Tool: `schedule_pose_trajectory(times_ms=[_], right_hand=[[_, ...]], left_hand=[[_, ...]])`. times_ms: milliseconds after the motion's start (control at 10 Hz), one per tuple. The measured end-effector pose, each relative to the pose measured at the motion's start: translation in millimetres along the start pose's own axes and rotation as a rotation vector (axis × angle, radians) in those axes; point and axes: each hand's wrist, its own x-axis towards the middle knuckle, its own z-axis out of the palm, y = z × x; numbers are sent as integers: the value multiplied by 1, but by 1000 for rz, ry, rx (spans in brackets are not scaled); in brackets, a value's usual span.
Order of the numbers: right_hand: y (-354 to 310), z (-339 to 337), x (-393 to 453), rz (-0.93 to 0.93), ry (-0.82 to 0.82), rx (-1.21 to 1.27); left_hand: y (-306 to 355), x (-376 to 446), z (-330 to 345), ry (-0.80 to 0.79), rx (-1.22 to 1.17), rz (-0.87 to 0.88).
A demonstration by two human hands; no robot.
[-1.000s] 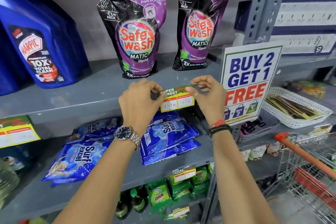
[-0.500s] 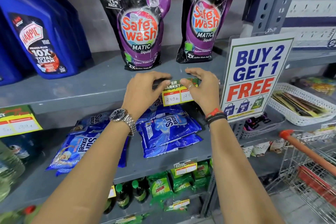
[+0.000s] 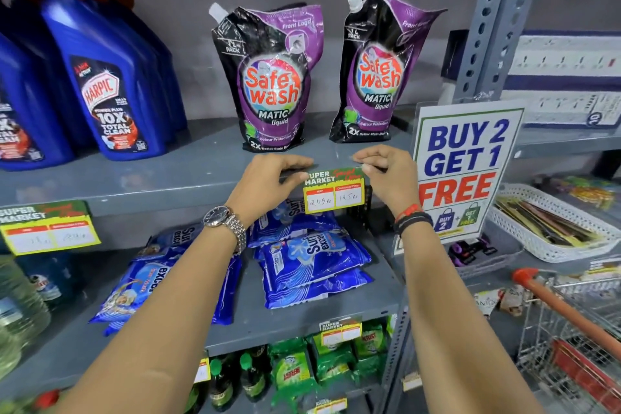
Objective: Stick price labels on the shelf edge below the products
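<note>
Your left hand (image 3: pixel 268 183) and right hand (image 3: pixel 391 178) hold one price label (image 3: pixel 334 191) against the front edge of the grey shelf (image 3: pixel 151 191), just below the two purple Safe Wash pouches (image 3: pixel 272 81). Left hand: fingers curled, tips pinching the label's left end at the shelf edge, thumb hidden behind the knuckles. Right hand: fingers bent, closed on the label's upper right corner. The label sits level, top strip on the edge, lower half hanging below it; it reads "SUPER MARKET" with handwritten 249 and 125 in two white boxes. A metal wristwatch (image 3: pixel 225 220) is on your left wrist, red and black bands (image 3: pixel 411 217) on your right. Left on the same shelf stand blue Harpic bottles (image 3: pixel 111 97). Further left along the same edge hangs a second label (image 3: pixel 50 228), its figures too blurred to read. Right of your right hand, a "BUY 2 GET 1 FREE" sign (image 3: pixel 465 165) stands upright, near the perforated upright post (image 3: pixel 494 20). On the shelf below lie blue Surf Excel packets (image 3: pixel 312 262), some directly under the label. A shopping trolley (image 3: pixel 571 323) with an orange handle shows at near right.
</note>
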Motion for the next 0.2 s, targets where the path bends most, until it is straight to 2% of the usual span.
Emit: schedule_pose_trajectory(times_ms=[100,200], right_hand=[[-5,-4,-2,11,-29,15],[-12,2,-8,-25,32,-28]], left_hand=[[4,-1,-10,-22,11,-31],[3,-7,-13,89,35,-64]])
